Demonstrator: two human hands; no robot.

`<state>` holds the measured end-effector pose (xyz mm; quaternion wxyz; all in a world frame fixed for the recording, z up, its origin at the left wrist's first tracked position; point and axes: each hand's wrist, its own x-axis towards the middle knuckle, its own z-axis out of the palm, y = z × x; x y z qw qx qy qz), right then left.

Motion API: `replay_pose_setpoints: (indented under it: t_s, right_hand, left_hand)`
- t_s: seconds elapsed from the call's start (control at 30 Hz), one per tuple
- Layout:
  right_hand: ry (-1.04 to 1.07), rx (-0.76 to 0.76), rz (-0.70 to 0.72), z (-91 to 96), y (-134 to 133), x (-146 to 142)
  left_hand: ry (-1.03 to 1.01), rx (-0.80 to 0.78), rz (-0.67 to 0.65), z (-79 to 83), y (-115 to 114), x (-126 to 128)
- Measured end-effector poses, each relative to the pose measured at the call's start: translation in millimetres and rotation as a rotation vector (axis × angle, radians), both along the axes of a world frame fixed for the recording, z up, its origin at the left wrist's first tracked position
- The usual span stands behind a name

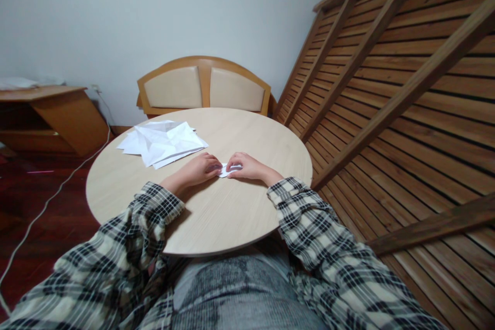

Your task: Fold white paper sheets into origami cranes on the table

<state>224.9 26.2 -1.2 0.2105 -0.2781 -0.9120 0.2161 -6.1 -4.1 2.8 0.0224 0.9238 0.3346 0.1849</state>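
Note:
A small folded piece of white paper (pixel 224 170) lies on the round table (pixel 216 216), between my two hands. My left hand (pixel 201 167) has its fingers curled over the paper's left end. At the other end, my right hand (pixel 247 166) grips the paper between thumb and fingers. Much of the paper is hidden under the fingers, so its full shape cannot be made out. Beyond my left hand rests a pile of creased white paper sheets (pixel 166 140).
Behind the table stands a wooden headboard (pixel 204 87) with two cream panels. A slatted wooden frame (pixel 386 113) leans along the right. To the left are a low wooden cabinet (pixel 83 118) and a white cable (pixel 48 201) trailing over the dark red floor.

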Motion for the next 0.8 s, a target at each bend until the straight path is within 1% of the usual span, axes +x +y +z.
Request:
replay_pose_setpoints:
  t_s: [0.17,0.47,0.8]
  right_hand:
    - [0.009,-0.014,-0.015,0.0,-0.3,-1.9]
    - [0.04,-0.016,-0.005,0.0,-1.4,-1.4]
    - [0.057,-0.053,0.008,0.1,-1.6,-0.7]
  left_hand:
    - [-0.031,-0.051,0.038,0.5,0.1,-2.6]
    - [-0.016,-0.061,0.072,-3.8,2.8,-4.5]
    - [-0.021,-0.095,0.073,-1.8,0.9,-3.0]
